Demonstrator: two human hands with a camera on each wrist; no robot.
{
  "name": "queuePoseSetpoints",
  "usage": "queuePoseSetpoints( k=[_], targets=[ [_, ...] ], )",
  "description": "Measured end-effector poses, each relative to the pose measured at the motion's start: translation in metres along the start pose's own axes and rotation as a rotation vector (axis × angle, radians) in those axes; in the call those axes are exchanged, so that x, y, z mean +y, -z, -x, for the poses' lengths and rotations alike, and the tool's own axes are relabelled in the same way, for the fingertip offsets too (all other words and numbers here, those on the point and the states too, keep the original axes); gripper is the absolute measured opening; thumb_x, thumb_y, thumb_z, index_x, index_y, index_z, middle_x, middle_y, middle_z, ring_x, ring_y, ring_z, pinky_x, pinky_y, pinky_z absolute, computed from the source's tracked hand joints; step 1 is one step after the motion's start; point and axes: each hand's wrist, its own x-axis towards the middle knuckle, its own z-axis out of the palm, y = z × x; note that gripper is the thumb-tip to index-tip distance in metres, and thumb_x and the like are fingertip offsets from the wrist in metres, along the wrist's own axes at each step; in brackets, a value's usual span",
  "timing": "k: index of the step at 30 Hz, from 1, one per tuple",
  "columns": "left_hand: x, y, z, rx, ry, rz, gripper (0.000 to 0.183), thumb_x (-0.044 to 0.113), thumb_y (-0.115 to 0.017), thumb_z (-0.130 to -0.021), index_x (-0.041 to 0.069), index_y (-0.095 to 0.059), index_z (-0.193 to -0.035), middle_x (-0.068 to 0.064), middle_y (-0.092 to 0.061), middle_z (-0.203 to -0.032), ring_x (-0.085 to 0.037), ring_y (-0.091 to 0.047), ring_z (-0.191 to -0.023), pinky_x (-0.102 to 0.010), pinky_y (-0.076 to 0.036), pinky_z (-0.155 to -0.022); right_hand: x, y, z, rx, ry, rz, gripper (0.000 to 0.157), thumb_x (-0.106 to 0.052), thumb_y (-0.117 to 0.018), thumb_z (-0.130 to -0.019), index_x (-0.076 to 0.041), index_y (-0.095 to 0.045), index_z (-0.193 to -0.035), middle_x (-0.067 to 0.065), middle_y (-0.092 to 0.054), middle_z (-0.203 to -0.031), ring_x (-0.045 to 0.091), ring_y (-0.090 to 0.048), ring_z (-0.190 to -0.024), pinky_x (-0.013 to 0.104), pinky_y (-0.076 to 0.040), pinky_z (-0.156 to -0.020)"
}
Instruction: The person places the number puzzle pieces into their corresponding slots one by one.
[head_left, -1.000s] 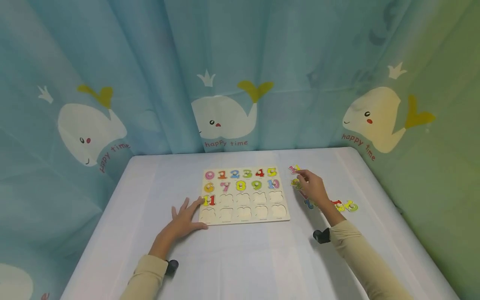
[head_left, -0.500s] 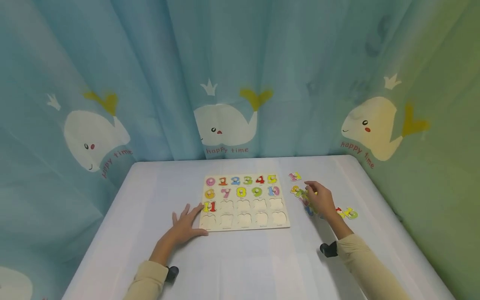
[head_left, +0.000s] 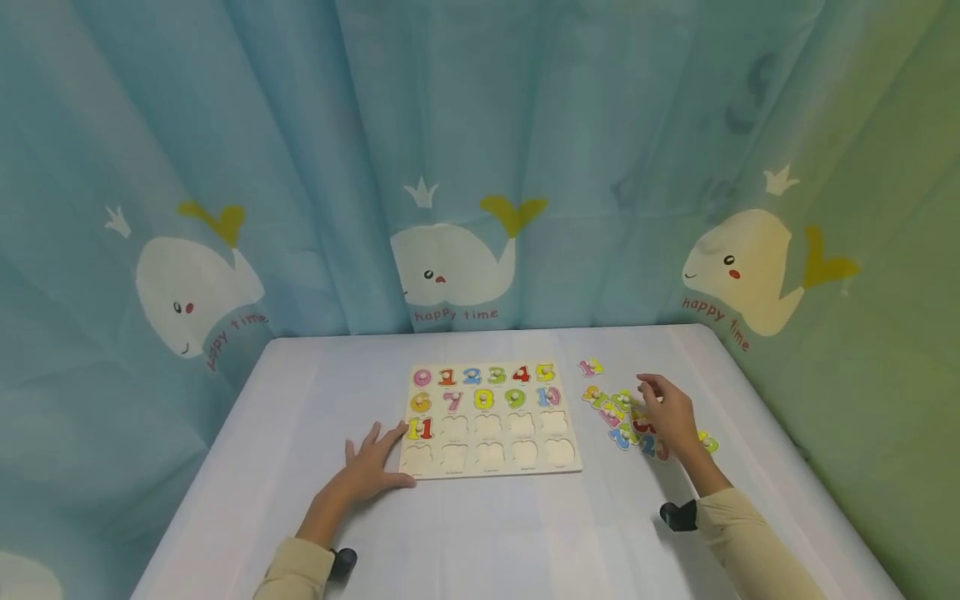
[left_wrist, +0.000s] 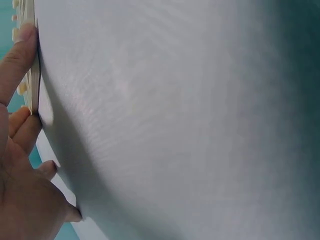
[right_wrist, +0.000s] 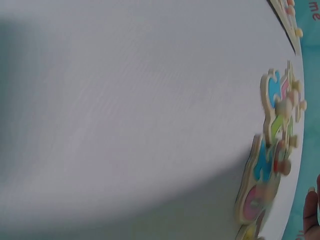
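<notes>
A wooden number puzzle board lies on the white table, its upper recesses filled with numbers from 0 to 11 and the lower recesses bare wood. My left hand rests at the board's left side, fingers spread; in the left wrist view its thumb touches the board's edge. Over the loose pieces at the right hovers my right hand, its fingers loosely bent and nothing between them. Below it lies a heap of knobbed number pieces, partly hidden by the hand. A pink and yellow number piece lies apart behind the heap.
Another number piece shows just right of the right wrist. White tabletop stretches in front of the board. A blue-green curtain with whale prints hangs behind the table's far edge.
My right hand has left the pink and yellow piece and moved right over the heap, uncovering more pieces. The left hand stays at the board. The head view has tilted up slightly.
</notes>
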Motion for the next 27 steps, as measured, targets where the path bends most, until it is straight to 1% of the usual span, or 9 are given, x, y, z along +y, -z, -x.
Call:
queuePoseSetpoints(
  k=[4, 7, 10, 14, 16, 19, 23, 27],
  targets=[
    [-0.003, 0.000, 0.002, 0.006, -0.001, -0.003, 0.096, 0.048, -0.080, -0.067, 0.010, -0.038, -0.144, -0.022, -0.033, -0.146, -0.045, -0.013, -0.137, -0.070, 0.005, -0.100, 0.007, -0.001, 0.002, 0.016, -0.052, 0.011, 0.031, -0.021, -0.042, -0.100, -0.002, -0.060, -0.118, 0.014, -0.066, -0.100, 0.025, -0.057, -0.089, 0.033, -0.044, -0.067],
    [-0.004, 0.000, 0.002, 0.005, 0.002, -0.005, 0.096, 0.049, -0.080, -0.066, 0.010, -0.038, -0.144, -0.022, -0.033, -0.146, -0.045, -0.013, -0.137, -0.070, 0.005, -0.100, 0.010, -0.001, 0.003, 0.017, -0.063, 0.020, 0.032, -0.023, -0.041, -0.100, -0.003, -0.060, -0.118, 0.013, -0.066, -0.100, 0.025, -0.057, -0.088, 0.032, -0.044, -0.067],
    [-0.005, -0.001, 0.000, 0.001, -0.006, 0.004, 0.097, 0.050, -0.079, -0.067, 0.010, -0.037, -0.144, -0.022, -0.033, -0.146, -0.045, -0.012, -0.137, -0.070, 0.006, -0.100, 0.011, 0.003, 0.004, 0.029, -0.050, 0.017, 0.031, -0.021, -0.041, -0.100, -0.003, -0.060, -0.118, 0.014, -0.066, -0.099, 0.024, -0.057, -0.082, 0.029, -0.044, -0.060],
    [-0.002, 0.000, -0.001, 0.002, -0.013, 0.009, 0.097, 0.050, -0.078, -0.068, 0.010, -0.036, -0.145, -0.022, -0.032, -0.147, -0.045, -0.012, -0.137, -0.070, 0.006, -0.100, 0.013, 0.012, 0.005, 0.049, -0.021, 0.016, 0.030, -0.015, -0.039, -0.101, -0.001, -0.060, -0.117, 0.016, -0.066, -0.098, 0.023, -0.053, -0.073, 0.024, -0.041, -0.050],
    [0.000, 0.000, -0.001, 0.006, -0.013, 0.009, 0.097, 0.050, -0.078, -0.068, 0.010, -0.036, -0.145, -0.022, -0.032, -0.147, -0.045, -0.012, -0.137, -0.070, 0.006, -0.100, 0.015, 0.015, 0.005, 0.057, -0.011, 0.024, 0.029, -0.014, -0.039, -0.101, 0.000, -0.059, -0.117, 0.016, -0.066, -0.098, 0.023, -0.053, -0.073, 0.024, -0.040, -0.049],
    [-0.001, 0.000, -0.002, 0.010, -0.014, 0.013, 0.097, 0.050, -0.078, -0.067, 0.010, -0.036, -0.145, -0.022, -0.032, -0.147, -0.045, -0.012, -0.137, -0.070, 0.006, -0.100, 0.020, 0.018, 0.006, 0.066, -0.015, 0.042, 0.029, -0.014, -0.039, -0.101, 0.000, -0.059, -0.117, 0.016, -0.066, -0.097, 0.025, -0.055, -0.079, 0.027, -0.042, -0.054],
    [-0.002, -0.002, -0.003, 0.006, -0.013, 0.024, 0.098, 0.051, -0.079, -0.067, 0.011, -0.036, -0.145, -0.021, -0.032, -0.147, -0.044, -0.011, -0.137, -0.069, 0.008, -0.100, 0.024, 0.017, 0.012, 0.087, -0.023, 0.038, 0.028, -0.012, -0.040, -0.100, 0.001, -0.059, -0.115, 0.016, -0.066, -0.096, 0.028, -0.058, -0.087, 0.028, -0.045, -0.061],
    [-0.003, -0.003, -0.002, 0.003, -0.009, 0.035, 0.098, 0.050, -0.079, -0.066, 0.010, -0.037, -0.144, -0.021, -0.032, -0.147, -0.045, -0.011, -0.137, -0.070, 0.008, -0.099, 0.027, 0.012, 0.016, 0.096, -0.042, 0.031, 0.028, -0.012, -0.041, -0.099, 0.000, -0.060, -0.115, 0.014, -0.067, -0.094, 0.028, -0.059, -0.086, 0.030, -0.046, -0.063]
  ],
)
